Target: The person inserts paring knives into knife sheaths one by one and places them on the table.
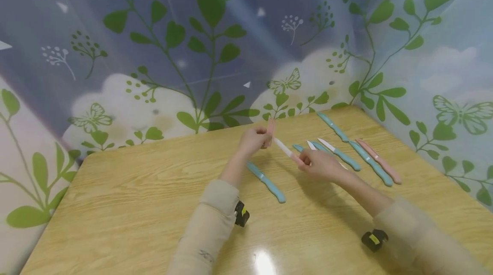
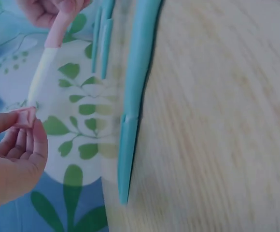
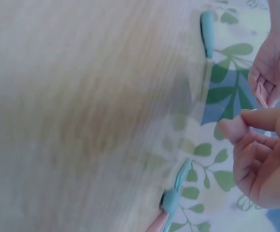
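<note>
My left hand (image 1: 252, 141) pinches a pink blade sheath (image 1: 270, 127) between thumb and fingers. In my right hand (image 1: 323, 165) is a small knife (image 1: 283, 147) with a white blade and a pink handle, gripped by the handle. The blade points at the sheath, and its tip is at the sheath's lower end; whether it is inside, I cannot tell. The left wrist view shows the blade tip by the sheath (image 2: 24, 117) above the left fingers. In the right wrist view the pink handle end (image 3: 232, 129) sticks out of the right hand (image 3: 265, 164).
A sheathed teal knife (image 1: 265, 182) lies beside my left forearm. Right of my hands lie a teal-handled knife with bare white blade (image 1: 339, 153), a sheathed teal knife (image 1: 370, 162), a pink one (image 1: 379, 161) and another teal piece (image 1: 333, 127). More teal pieces are partly hidden behind my right hand.
</note>
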`<state>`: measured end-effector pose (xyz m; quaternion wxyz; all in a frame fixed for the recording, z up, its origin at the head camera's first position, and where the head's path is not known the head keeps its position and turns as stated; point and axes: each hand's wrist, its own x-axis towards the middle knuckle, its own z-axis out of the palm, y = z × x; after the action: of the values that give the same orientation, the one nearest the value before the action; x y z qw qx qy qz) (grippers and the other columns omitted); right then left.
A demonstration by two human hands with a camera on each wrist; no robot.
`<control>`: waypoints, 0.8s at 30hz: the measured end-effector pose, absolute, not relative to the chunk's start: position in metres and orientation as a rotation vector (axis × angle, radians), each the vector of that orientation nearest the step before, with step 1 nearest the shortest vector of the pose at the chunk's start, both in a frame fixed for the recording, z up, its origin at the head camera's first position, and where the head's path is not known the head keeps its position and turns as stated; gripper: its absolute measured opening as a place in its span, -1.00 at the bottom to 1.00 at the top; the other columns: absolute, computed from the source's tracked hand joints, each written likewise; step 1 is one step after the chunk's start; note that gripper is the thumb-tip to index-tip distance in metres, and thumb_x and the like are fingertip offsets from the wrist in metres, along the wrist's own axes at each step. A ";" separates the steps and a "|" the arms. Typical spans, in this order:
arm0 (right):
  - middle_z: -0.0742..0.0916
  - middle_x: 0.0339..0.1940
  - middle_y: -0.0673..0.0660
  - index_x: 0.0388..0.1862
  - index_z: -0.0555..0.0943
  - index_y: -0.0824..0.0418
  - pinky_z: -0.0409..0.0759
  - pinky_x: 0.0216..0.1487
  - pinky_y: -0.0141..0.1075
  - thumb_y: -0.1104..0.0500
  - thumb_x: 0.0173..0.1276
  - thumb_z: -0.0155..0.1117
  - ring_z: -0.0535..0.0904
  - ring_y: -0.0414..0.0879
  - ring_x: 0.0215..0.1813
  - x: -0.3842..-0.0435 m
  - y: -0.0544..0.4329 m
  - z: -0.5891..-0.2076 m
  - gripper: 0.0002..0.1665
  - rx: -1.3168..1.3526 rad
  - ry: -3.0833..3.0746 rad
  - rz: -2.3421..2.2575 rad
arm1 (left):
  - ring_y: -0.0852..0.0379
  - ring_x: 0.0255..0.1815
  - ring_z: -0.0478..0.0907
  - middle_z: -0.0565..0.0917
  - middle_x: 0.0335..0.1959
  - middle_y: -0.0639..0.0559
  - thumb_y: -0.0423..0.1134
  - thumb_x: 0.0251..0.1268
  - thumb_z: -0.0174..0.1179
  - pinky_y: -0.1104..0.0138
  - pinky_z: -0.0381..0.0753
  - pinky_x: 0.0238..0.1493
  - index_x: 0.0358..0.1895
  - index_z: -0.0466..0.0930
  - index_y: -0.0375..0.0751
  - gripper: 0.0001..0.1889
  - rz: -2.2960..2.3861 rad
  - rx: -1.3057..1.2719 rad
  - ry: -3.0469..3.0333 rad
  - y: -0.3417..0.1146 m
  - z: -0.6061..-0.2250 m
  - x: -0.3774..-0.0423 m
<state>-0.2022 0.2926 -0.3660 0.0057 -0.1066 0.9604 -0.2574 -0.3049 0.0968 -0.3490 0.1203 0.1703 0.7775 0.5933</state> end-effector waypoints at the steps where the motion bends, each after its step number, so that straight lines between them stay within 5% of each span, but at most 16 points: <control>1: 0.65 -0.41 0.08 -0.22 0.52 0.31 0.47 -0.54 -0.33 0.19 0.37 0.13 0.47 -0.16 -0.54 -0.201 0.291 -0.365 -0.83 -0.341 2.989 -0.860 | 0.11 -0.33 0.53 0.61 -0.24 -0.15 -0.32 0.32 0.11 0.35 0.61 -0.22 -0.09 0.55 -0.46 -0.76 1.784 0.475 2.236 0.094 -0.347 -0.306; 13: 0.63 -0.39 0.08 -0.20 0.52 0.32 0.52 -0.48 -0.30 0.15 0.35 0.18 0.49 -0.11 -0.44 -0.187 0.267 -0.366 -0.78 -0.463 2.740 -1.259 | 0.21 -0.50 0.52 0.55 -0.46 -0.02 -0.32 0.33 0.10 0.34 0.63 -0.25 -0.12 0.52 -0.51 -0.76 2.088 0.244 2.019 0.070 -0.341 -0.313; 24: 0.58 -0.53 0.08 -0.25 0.52 0.36 0.30 -0.66 -0.45 0.24 0.32 0.18 0.36 -0.16 -0.59 -0.189 0.246 -0.368 -0.84 -0.352 2.651 -1.366 | 0.12 -0.43 0.60 0.63 -0.36 -0.20 -0.41 0.31 0.08 0.31 0.63 -0.20 -0.08 0.49 -0.55 -0.77 2.323 0.067 1.658 0.066 -0.345 -0.310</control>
<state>-0.1887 0.2461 -0.3678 0.0693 -0.1171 0.8807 -0.4536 -0.3098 0.0655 -0.3454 0.1430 0.0231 0.5747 0.8054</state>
